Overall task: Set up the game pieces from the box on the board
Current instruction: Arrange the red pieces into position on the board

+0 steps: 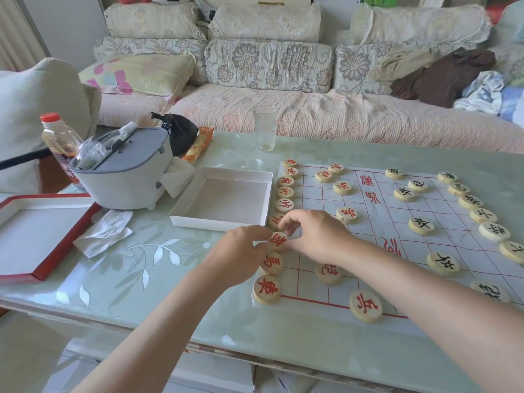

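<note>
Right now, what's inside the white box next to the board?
No pieces show inside the white box, only its bare white floor. Its near wall may hide a thin strip of that floor along the near edge.

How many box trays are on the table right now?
2. The white tray lies just left of the board; the red-rimmed tray sits at the left edge of the table, partly cut off by the frame. None looks hidden.
</note>
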`<control>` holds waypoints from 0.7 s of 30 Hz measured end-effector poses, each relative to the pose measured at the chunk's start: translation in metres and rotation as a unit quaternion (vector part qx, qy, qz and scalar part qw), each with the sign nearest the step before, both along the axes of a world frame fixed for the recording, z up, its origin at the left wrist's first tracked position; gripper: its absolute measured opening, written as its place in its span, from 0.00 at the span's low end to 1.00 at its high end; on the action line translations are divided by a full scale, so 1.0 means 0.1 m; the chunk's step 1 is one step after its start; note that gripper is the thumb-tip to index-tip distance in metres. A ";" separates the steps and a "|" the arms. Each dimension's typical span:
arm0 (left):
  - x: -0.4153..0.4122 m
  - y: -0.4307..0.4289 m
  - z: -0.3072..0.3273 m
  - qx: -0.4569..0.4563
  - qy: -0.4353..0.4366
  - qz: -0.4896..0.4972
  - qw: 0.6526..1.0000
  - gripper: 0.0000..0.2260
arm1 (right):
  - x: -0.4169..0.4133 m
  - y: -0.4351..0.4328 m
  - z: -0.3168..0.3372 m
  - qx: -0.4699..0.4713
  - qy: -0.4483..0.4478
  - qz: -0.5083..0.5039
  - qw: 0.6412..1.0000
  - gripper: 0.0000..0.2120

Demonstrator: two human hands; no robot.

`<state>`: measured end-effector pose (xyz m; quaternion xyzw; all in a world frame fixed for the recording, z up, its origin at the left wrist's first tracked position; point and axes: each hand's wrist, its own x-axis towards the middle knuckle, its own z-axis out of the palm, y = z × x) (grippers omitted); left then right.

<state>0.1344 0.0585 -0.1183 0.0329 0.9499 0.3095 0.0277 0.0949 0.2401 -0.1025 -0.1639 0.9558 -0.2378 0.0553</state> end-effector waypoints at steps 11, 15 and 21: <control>-0.06 0.00 -0.06 0.009 0.008 0.007 1.000 0.13 | -0.06 0.04 -0.05 -0.023 -0.011 -0.006 1.000 0.10; -0.06 -0.02 -0.06 -0.011 0.022 0.015 1.000 0.12 | -0.07 0.04 -0.01 -0.025 -0.006 -0.015 1.000 0.08; -0.06 -0.03 -0.04 -0.006 0.028 -0.005 1.000 0.12 | 0.00 -0.01 -0.06 -0.029 -0.001 -0.021 0.999 0.08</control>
